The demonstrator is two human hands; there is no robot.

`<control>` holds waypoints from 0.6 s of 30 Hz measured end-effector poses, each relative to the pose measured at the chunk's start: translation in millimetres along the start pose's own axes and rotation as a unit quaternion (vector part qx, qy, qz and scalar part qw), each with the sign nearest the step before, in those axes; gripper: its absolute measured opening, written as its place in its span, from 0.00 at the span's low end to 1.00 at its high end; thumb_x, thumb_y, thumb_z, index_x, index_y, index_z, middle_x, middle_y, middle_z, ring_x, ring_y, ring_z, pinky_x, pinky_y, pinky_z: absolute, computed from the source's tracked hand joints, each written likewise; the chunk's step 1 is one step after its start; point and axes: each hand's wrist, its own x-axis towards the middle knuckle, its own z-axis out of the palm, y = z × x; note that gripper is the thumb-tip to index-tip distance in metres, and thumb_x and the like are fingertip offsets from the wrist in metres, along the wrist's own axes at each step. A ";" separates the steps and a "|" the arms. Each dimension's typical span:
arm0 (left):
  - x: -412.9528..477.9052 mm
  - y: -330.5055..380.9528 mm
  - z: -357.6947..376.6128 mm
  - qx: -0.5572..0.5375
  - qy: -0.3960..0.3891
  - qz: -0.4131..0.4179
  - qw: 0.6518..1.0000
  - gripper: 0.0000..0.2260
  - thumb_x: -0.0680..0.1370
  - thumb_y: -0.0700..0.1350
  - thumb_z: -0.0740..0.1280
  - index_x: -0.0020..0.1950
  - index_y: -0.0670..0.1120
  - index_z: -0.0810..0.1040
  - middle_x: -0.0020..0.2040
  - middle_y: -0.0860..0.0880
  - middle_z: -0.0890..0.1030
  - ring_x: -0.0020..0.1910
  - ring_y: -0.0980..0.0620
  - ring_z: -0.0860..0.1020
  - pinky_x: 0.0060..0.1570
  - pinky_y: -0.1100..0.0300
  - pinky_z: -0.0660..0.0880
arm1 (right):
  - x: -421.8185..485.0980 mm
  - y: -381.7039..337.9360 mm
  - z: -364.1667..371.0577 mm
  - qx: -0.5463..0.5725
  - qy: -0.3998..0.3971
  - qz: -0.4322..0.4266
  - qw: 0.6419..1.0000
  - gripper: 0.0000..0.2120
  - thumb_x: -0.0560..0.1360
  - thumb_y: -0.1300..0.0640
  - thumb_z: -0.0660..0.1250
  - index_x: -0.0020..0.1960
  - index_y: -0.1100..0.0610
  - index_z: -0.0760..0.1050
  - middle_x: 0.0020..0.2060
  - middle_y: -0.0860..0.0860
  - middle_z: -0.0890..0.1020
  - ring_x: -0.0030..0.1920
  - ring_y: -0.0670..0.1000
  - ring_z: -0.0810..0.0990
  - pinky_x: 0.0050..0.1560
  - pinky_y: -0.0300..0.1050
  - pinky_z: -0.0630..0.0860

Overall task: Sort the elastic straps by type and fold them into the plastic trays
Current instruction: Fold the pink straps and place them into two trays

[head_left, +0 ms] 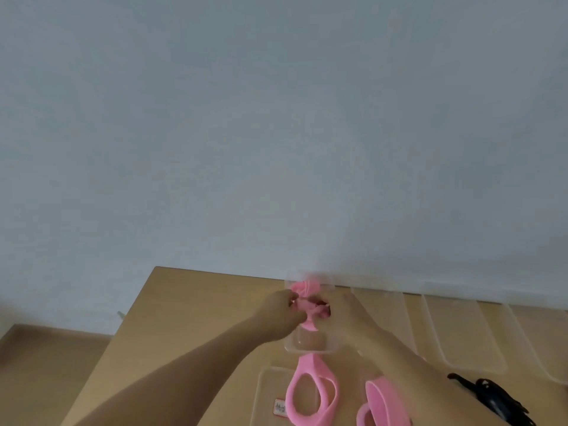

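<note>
Left hand (284,309): fingers curled, pinching the bunched pink strap (310,306) from its left. Right hand (339,318) closes on it from the right; exact finger lay too blurred to tell. The strap sits btwn the 2 hands, just over the middle of the clear tray (307,348), long axis approx left-right. 1 folded strap (304,285) lies at the tray's far end, so free room is straight below & toward the body. Next move prob a short push down, both hands equally near. Loose pink straps (310,392) lie nearer on the table (199,302); black strap (491,401) off right.
</note>
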 end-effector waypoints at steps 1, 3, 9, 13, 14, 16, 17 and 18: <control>7.1 -2.2 1.0 0.074 -0.003 0.017 0.997 0.13 0.75 0.42 0.65 0.59 0.43 0.77 0.52 0.43 0.82 0.45 0.48 0.78 0.45 0.57 0.75 | 5.3 4.4 0.3 0.007 -0.006 0.001 1.000 0.11 0.72 0.61 0.65 0.51 0.51 0.83 0.38 0.45 0.82 0.35 0.44 0.78 0.37 0.35 0.71; 17.8 -3.4 1.8 0.171 0.000 0.034 0.985 0.16 0.74 0.42 0.66 0.61 0.43 0.75 0.55 0.44 0.81 0.51 0.44 0.78 0.48 0.54 0.76 | 14.7 8.3 0.6 0.019 -0.018 0.000 1.000 0.11 0.73 0.62 0.65 0.50 0.53 0.83 0.40 0.50 0.84 0.40 0.50 0.80 0.39 0.40 0.73; 40.9 -4.3 10.3 0.430 0.025 0.088 0.898 0.10 0.78 0.43 0.60 0.58 0.45 0.76 0.53 0.45 0.81 0.59 0.44 0.72 0.48 0.56 0.66 | 31.2 12.2 1.2 0.024 -0.045 -0.040 0.998 0.24 0.72 0.61 0.63 0.29 0.33 0.72 0.26 0.37 0.73 0.29 0.40 0.69 0.31 0.33 0.62; 46.1 -10.8 14.0 0.498 0.038 0.118 0.858 0.10 0.77 0.42 0.59 0.54 0.44 0.78 0.50 0.46 0.80 0.57 0.45 0.70 0.53 0.54 0.65 | 35.9 22.7 14.2 -0.058 -0.034 -0.059 0.996 0.13 0.75 0.60 0.62 0.41 0.42 0.77 0.38 0.43 0.75 0.37 0.47 0.75 0.36 0.40 0.71; 45.0 -12.6 15.8 0.500 0.060 0.134 0.853 0.08 0.76 0.43 0.63 0.50 0.45 0.79 0.47 0.46 0.80 0.55 0.45 0.71 0.51 0.54 0.66 | 35.8 24.5 18.0 -0.084 -0.021 -0.061 0.994 0.11 0.76 0.60 0.61 0.47 0.45 0.78 0.44 0.46 0.77 0.42 0.50 0.77 0.40 0.44 0.74; 42.9 -15.4 18.8 0.503 0.053 0.136 0.852 0.07 0.61 0.45 0.76 0.34 0.48 0.81 0.34 0.49 0.78 0.40 0.47 0.76 0.38 0.57 0.70 | 36.3 31.4 26.9 -0.137 0.003 -0.065 0.988 0.11 0.77 0.57 0.62 0.56 0.48 0.78 0.54 0.48 0.77 0.49 0.52 0.79 0.45 0.47 0.76; 45.4 -21.4 22.2 0.505 0.056 0.148 0.849 0.11 0.54 0.46 0.79 0.28 0.49 0.78 0.30 0.51 0.76 0.34 0.48 0.75 0.31 0.59 0.69 | 35.9 34.2 30.9 -0.154 0.014 -0.067 0.986 0.12 0.78 0.56 0.63 0.60 0.47 0.77 0.57 0.46 0.77 0.53 0.52 0.79 0.48 0.47 0.76; 51.9 -30.7 26.2 0.498 0.065 0.149 0.851 0.13 0.50 0.46 0.80 0.26 0.50 0.77 0.28 0.52 0.74 0.30 0.49 0.74 0.28 0.59 0.68 | 34.1 35.4 34.7 -0.166 0.029 -0.070 0.983 0.13 0.77 0.54 0.64 0.61 0.47 0.77 0.59 0.45 0.77 0.55 0.51 0.78 0.49 0.46 0.77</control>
